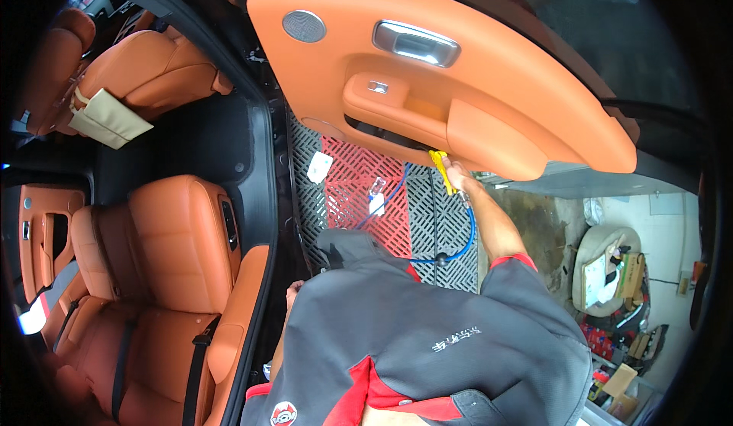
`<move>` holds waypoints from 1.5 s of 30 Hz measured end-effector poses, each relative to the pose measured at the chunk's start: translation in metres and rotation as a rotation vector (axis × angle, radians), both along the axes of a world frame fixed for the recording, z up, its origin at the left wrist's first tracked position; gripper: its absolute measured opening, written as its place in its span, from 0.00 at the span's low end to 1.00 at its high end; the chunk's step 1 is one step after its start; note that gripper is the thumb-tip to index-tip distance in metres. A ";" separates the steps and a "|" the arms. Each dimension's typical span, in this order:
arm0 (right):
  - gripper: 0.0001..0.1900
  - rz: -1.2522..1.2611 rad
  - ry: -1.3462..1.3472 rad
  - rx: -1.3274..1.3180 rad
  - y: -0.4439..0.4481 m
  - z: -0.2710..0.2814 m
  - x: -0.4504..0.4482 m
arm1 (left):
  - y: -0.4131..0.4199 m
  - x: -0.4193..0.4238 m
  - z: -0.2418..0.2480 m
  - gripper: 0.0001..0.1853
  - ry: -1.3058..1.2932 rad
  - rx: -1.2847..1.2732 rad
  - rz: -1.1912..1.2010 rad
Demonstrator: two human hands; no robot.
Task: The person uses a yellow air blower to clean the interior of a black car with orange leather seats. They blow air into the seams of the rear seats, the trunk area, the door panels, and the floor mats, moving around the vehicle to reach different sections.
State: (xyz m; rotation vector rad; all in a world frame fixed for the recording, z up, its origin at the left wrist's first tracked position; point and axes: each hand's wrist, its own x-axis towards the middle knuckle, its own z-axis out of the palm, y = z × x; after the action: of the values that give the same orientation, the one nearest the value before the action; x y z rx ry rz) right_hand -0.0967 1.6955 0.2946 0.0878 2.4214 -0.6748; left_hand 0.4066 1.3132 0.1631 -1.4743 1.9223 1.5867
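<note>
My right hand (455,174) grips a yellow air blow gun (441,168). Its tip is at the lower edge of an orange car door panel (366,54), just below the armrest (395,111) and the dark door pocket (383,134). A blue air hose (471,231) runs from the gun's lower end and curves down past a black ball-shaped fitting (441,259). My left hand (293,293) is low beside the dark door sill of the car, mostly hidden by my grey shirt. Whether it holds anything is not visible.
The open doorway shows orange rear seats (177,231) with black belts. A beige bag (111,119) hangs at a front seat (143,71). Red and grey grating (366,162) underfoot carries white pieces (319,167) and a hose. A round, cluttered grey cushion-like object (590,248) stands by the wall.
</note>
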 end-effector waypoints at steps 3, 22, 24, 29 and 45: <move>0.40 -0.001 -0.098 -0.025 0.004 0.000 0.001 | -0.013 -0.006 0.004 0.23 -0.080 -0.109 -0.160; 0.26 0.476 0.223 -0.313 -0.121 0.050 0.044 | -0.024 -0.041 0.031 0.19 0.006 -0.040 -0.007; 0.22 0.482 0.331 -0.383 -0.130 0.066 0.058 | -0.020 -0.031 0.025 0.20 -0.047 -0.014 -0.014; 0.19 0.327 0.483 -0.617 -0.126 0.090 0.095 | -0.011 -0.014 0.012 0.21 0.007 0.114 0.074; 0.36 0.260 -0.562 -0.706 -0.240 0.010 0.058 | -0.100 -0.081 0.031 0.14 0.126 -0.253 0.075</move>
State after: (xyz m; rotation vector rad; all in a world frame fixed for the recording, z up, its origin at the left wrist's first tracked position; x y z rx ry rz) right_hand -0.0386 1.4554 0.3045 -0.2835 1.5296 -1.1555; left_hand 0.3258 1.2132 0.1936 -1.5939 2.2335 1.5469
